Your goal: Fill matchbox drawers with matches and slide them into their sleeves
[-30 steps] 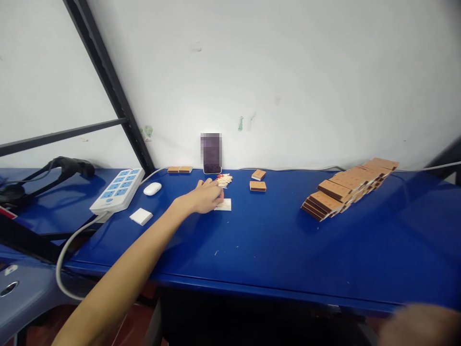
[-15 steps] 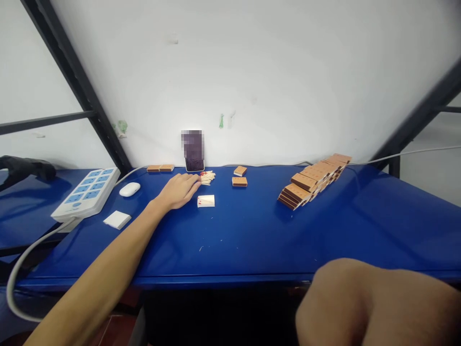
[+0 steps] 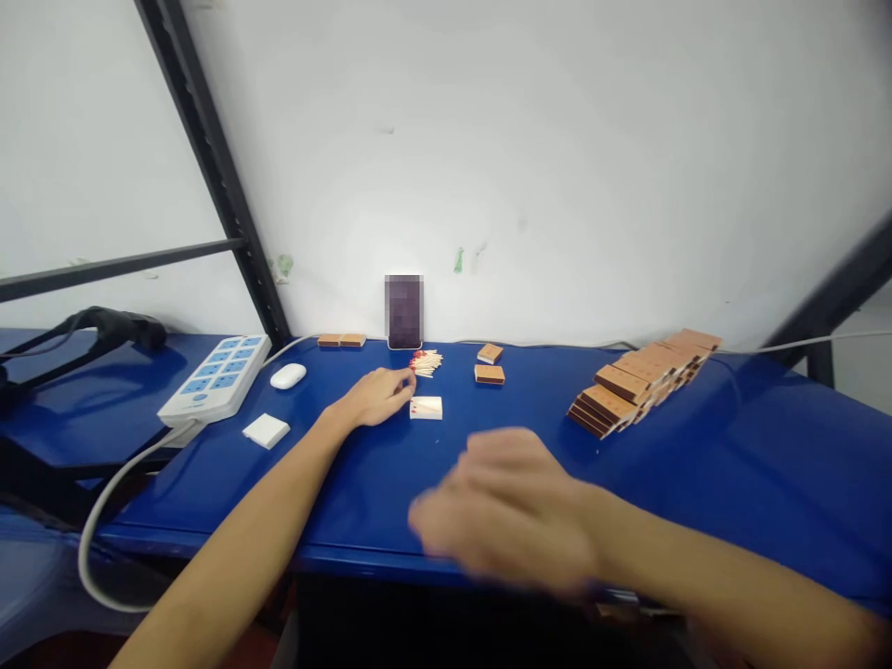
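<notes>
Handling the loose matches (image 3: 427, 363) well would, I judge, mean pinching a few lightly at a time, keeping their red heads all leftward and sparing the neighbours. They lie heaped on the blue surface (image 3: 697, 465), just in front of the phone (image 3: 405, 316). The left hand (image 3: 380, 397) is at their left, near side, fingers bent and drawn close together; whether it has hold of a match I cannot tell. The right hand (image 3: 512, 511), blurred, hangs nearer with curled fingers; its grip cannot be told.

Counted: one white tray (image 3: 427, 410), with some matches in it, just nearer than the heap; two paired matchboxes (image 3: 341, 341) far left; two separate matchboxes (image 3: 489, 375) right of the heap; one slanting matchbox stack (image 3: 634, 381) farther right, its boxes overlapping too much to number, like the matches; one phone; one power strip (image 3: 216, 376).
</notes>
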Demonstrator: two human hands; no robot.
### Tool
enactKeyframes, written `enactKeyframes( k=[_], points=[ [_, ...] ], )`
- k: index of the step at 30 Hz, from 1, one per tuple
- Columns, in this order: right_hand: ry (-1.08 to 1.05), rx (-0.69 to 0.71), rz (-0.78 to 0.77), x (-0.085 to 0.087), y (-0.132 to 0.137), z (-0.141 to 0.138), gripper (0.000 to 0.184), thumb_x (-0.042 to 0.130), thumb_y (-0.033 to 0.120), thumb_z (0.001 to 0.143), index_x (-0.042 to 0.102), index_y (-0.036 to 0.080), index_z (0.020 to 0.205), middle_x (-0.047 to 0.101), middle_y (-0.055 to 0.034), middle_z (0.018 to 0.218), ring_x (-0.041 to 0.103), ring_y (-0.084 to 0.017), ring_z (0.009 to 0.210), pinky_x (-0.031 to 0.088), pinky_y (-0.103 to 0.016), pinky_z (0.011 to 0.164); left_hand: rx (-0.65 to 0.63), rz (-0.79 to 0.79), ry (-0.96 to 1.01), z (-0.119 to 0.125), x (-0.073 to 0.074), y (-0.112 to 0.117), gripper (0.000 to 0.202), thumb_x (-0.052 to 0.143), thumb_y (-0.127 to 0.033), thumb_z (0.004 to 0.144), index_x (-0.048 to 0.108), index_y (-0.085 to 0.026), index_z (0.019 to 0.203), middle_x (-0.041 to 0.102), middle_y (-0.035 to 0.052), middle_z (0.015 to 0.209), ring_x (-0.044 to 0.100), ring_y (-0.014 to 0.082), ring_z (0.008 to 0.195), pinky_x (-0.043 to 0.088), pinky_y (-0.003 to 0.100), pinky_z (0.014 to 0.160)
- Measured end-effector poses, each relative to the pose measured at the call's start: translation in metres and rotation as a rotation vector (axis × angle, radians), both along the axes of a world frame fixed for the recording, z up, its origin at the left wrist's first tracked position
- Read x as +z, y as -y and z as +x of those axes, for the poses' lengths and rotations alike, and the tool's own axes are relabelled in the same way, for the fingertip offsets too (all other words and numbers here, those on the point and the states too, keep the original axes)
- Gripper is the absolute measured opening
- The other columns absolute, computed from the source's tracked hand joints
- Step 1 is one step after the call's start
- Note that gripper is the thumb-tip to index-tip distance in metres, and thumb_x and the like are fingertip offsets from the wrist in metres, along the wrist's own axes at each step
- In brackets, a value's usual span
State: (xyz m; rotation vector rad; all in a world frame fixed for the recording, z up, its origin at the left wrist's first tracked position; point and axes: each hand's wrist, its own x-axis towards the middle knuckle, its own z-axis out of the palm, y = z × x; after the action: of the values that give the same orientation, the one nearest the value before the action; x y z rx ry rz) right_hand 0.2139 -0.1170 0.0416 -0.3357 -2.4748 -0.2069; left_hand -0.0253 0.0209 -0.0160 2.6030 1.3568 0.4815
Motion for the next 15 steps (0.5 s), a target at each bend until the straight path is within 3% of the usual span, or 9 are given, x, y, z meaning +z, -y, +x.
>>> enactKeyframes(
  k=[1, 5, 8, 11, 15],
  points=[
    [-0.085, 0.016, -0.046, -0.007, -0.024, -0.009, 0.039, 0.033, 0.036, 0.102, 0.065, 0.023, 0.083, 0.058, 0.0015, 0.062, 0.051, -0.010, 0.056, 0.040, -0.022, 0.059, -0.012, -0.012, 0.019, 0.000, -0.001, 0.000, 0.023, 0.041, -0.032, 0.091, 0.061, -0.021, 0.089, 0.064, -0.0002, 0.073, 0.058, 0.0169, 0.066, 0.039, 0.027, 0.065],
    [-0.257, -0.366, -0.393, -0.053, -0.122, -0.025, 0.022, 0.049, 0.036, 0.095, 0.058, 0.018, 0.086, 0.060, 0.0016, 0.067, 0.052, -0.011, 0.058, 0.037, -0.023, 0.057, -0.018, -0.040, 0.079, -0.001, -0.004, -0.001, 0.019, 0.045, -0.032, 0.089, 0.061, -0.020, 0.089, 0.062, -0.0021, 0.069, 0.055, 0.0148, 0.063, 0.037, 0.026, 0.064],
    [-0.286, -0.493, -0.547, -0.072, -0.171, -0.026, 0.015, 0.057, 0.027, 0.090, 0.058, 0.017, 0.079, 0.063, -0.0014, 0.073, 0.056, -0.014, 0.067, 0.039, -0.024, 0.064, -0.001, -0.059, 0.098, -0.002, -0.006, -0.002, 0.019, 0.048, -0.034, 0.088, 0.060, -0.020, 0.088, 0.057, -0.0035, 0.063, 0.051, 0.0134, 0.059, 0.034, 0.025, 0.059],
    [-0.243, -0.569, -0.589, -0.079, -0.190, -0.030, 0.018, 0.058, 0.025, 0.089, 0.059, 0.016, 0.074, 0.064, -0.0023, 0.071, 0.057, -0.014, 0.067, 0.037, -0.025, 0.065, 0.008, -0.049, 0.093, -0.002, -0.008, -0.003, 0.020, 0.050, -0.037, 0.087, 0.060, -0.020, 0.088, 0.054, -0.0044, 0.062, 0.049, 0.0125, 0.057, 0.032, 0.025, 0.057],
    [-0.139, -0.552, -0.508, -0.085, -0.189, -0.037, 0.022, 0.050, 0.025, 0.094, 0.062, 0.017, 0.078, 0.066, -0.0034, 0.076, 0.057, -0.014, 0.070, 0.036, -0.025, 0.066, 0.023, -0.038, 0.067, 0.000, -0.010, -0.003, 0.024, 0.052, -0.044, 0.087, 0.059, -0.021, 0.090, 0.052, -0.0051, 0.061, 0.047, 0.0125, 0.056, 0.030, 0.026, 0.055]
  ],
)
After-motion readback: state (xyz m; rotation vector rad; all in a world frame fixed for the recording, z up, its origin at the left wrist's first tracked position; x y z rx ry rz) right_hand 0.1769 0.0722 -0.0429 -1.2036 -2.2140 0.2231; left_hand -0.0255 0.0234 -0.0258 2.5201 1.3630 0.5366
